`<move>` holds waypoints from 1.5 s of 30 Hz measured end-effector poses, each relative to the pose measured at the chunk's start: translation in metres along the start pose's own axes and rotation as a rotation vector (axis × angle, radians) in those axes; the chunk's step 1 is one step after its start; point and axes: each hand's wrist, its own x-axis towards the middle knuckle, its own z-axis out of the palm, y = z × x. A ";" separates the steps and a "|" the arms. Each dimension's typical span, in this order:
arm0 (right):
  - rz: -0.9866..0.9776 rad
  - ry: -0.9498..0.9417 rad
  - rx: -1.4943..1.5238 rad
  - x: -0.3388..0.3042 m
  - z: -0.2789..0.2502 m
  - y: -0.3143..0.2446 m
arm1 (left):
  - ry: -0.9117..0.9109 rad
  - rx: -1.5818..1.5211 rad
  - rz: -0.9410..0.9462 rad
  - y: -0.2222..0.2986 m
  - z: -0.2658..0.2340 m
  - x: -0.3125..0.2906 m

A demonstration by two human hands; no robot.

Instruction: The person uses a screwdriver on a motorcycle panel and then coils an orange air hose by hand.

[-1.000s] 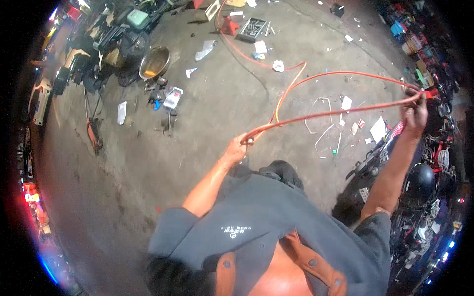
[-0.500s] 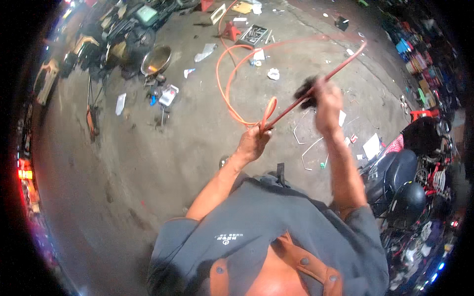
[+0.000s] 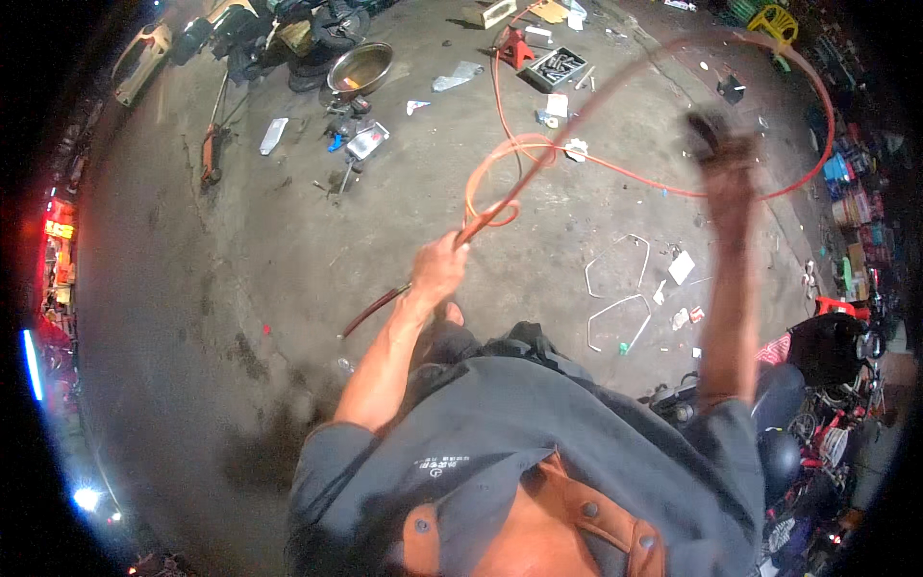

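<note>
My left hand (image 3: 442, 264) is closed around an orange hose (image 3: 615, 165), over the floor left of centre. A short dark red end piece (image 3: 375, 310) sticks out beyond that hand on the near left side. From the grip the hose rises to the far right, swings round in a wide loop and curls back in a smaller coil near the left hand. My right hand (image 3: 729, 163), smeared by motion, is raised at the right with a dark bundle (image 3: 707, 133) in it. The bundle's kind cannot be made out. Part of the hose loop passes behind my right forearm.
On the concrete floor are a metal basin (image 3: 360, 69), a tray of tools (image 3: 556, 69), a red jack stand (image 3: 514, 46) and bent wire frames (image 3: 620, 322). A long-handled floor jack (image 3: 210, 154) stands left. Cluttered goods and a dark scooter seat (image 3: 784, 399) line the right.
My right hand and the dark bundle have moved right, away from the hose they were against. The left hand has moved left and nearer. The hose now spreads into a wide loop.
</note>
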 end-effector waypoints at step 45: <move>0.157 0.390 -1.237 -0.077 -0.182 -0.191 | -0.372 0.916 -0.077 -0.105 -0.054 0.015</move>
